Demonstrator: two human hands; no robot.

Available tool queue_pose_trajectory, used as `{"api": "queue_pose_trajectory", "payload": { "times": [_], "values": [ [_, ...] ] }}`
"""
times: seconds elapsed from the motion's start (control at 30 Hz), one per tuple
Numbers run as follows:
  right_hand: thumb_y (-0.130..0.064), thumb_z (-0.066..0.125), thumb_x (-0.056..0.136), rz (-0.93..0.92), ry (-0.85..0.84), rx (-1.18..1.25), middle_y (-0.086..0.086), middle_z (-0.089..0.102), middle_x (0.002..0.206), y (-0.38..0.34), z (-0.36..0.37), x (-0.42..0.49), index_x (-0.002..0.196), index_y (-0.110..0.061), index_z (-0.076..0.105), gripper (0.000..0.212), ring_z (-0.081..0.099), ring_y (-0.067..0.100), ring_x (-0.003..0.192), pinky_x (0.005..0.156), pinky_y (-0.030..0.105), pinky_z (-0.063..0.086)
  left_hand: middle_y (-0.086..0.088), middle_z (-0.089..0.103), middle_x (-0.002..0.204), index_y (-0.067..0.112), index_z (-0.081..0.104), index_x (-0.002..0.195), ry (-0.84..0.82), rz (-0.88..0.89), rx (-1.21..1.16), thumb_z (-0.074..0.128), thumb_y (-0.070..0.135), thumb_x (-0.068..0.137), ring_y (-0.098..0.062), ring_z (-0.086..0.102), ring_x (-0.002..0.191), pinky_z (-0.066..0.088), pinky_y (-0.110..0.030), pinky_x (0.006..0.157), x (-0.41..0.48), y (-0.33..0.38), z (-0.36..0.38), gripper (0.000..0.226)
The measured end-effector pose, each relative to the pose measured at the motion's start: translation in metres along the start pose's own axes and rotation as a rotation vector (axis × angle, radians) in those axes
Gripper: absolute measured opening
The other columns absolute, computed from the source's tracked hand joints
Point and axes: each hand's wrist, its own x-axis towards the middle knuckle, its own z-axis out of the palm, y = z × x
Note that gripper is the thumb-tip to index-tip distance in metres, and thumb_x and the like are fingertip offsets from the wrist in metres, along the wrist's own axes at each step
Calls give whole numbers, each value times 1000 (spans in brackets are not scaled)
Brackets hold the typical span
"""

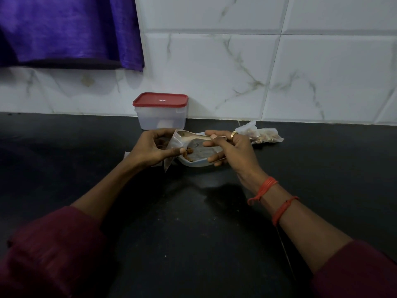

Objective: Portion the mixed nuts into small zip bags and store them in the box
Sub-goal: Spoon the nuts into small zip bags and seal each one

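1. The left hand grips a small clear zip bag, with the thumb below and the fingers curled over the top, holding its mouth towards the right.
2. The right hand pinches the handle of a pale spoon. The spoon's bowl sits at the bag's mouth.
3. Under both hands a shallow pale dish rests on the black counter. A few nuts lie in its left part.
4. The box, translucent with a red lid shut on it, stands at the counter's back edge against the tiled wall, just behind the hands.
5. A crumpled plastic bag with nuts inside lies near the back edge, just beyond the right hand.
6. The right hand wears a ring, and orange threads circle that wrist.
7. A purple cloth hangs over the wall above the counter's back left.
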Motion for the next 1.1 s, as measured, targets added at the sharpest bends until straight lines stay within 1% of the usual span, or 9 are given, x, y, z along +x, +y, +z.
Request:
{"api": "queue_pose_trajectory", "payload": {
  "times": [0.1, 0.2, 0.37, 0.47, 0.53, 0.77, 0.93, 1.0, 1.1],
  "values": [
    [-16, 56, 102, -8, 32, 50, 4, 78, 91, -1, -3, 3, 107, -23, 73, 19, 67, 14, 53, 47, 20, 52, 16, 67, 111, 25, 63, 125, 11, -6, -33, 82, 28, 73, -1, 66, 99, 51, -8, 74, 1, -2, 0, 55],
    [-15, 56, 101, -7, 149, 80, 2, 77, 83, -2, -8, 5, 105, -20, 73, 18, 65, 12, 51, 46, 19, 51, 16, 68, 108, 25, 62, 124, 42, -22, -68, 81, 23, 75, 6, 66, 96, 52, -9, 73, 1, -3, -1, 53],
    [-20, 62, 95, -150, 321, -289, -4, 74, 72, 12, -22, 12, 91, -22, 76, 15, 66, 10, 50, 50, 25, 50, 14, 68, 109, 29, 62, 120, 67, -49, -86, 79, 21, 79, 1, 65, 99, 52, -14, 77, 2, -5, -2, 45],
    [-32, 64, 92, -231, 237, -582, -12, 75, 77, 23, -23, 15, 95, -33, 77, 13, 69, 8, 64, 64, 35, 59, 12, 69, 110, 29, 63, 119, 77, -65, -95, 79, 23, 79, 0, 65, 101, 50, -14, 79, 3, -6, -2, 44],
    [-35, 64, 91, -253, 180, -712, -13, 75, 84, 26, -19, 17, 101, -40, 75, 16, 68, 7, 75, 71, 35, 59, 13, 69, 109, 26, 63, 122, 72, -73, -97, 79, 24, 79, 2, 65, 99, 50, -12, 77, 3, -7, -2, 46],
    [-32, 63, 96, -289, -32, -772, -9, 74, 102, 35, -15, 17, 121, -39, 70, 27, 65, 8, 88, 84, 39, 56, 18, 65, 108, 31, 61, 118, 33, -121, -109, 78, 24, 80, 3, 60, 99, 45, -14, 80, 5, -7, 0, 43],
    [-36, 58, 100, -297, -121, -838, -6, 73, 105, 38, -14, 20, 132, -43, 62, 33, 63, 12, 83, 84, 45, 54, 17, 67, 108, 32, 60, 116, 3, -137, -135, 78, 20, 80, 4, 63, 98, 47, -11, 77, 5, -6, 1, 42],
    [-33, 59, 100, -322, -164, -864, -5, 73, 101, 37, -15, 20, 132, -42, 62, 33, 62, 11, 82, 83, 44, 54, 18, 66, 108, 34, 59, 115, -3, -137, -138, 77, 19, 80, 6, 63, 96, 47, -11, 74, 5, -5, 1, 42],
    [-29, 61, 97, -411, -161, -885, -7, 68, 72, 31, -16, 20, 125, -39, 68, 31, 58, 3, 66, 76, 36, 50, 18, 65, 108, 32, 58, 117, 6, -147, -145, 76, 18, 82, 6, 62, 96, 48, -11, 73, 5, -5, 2, 42]
  ]
}}
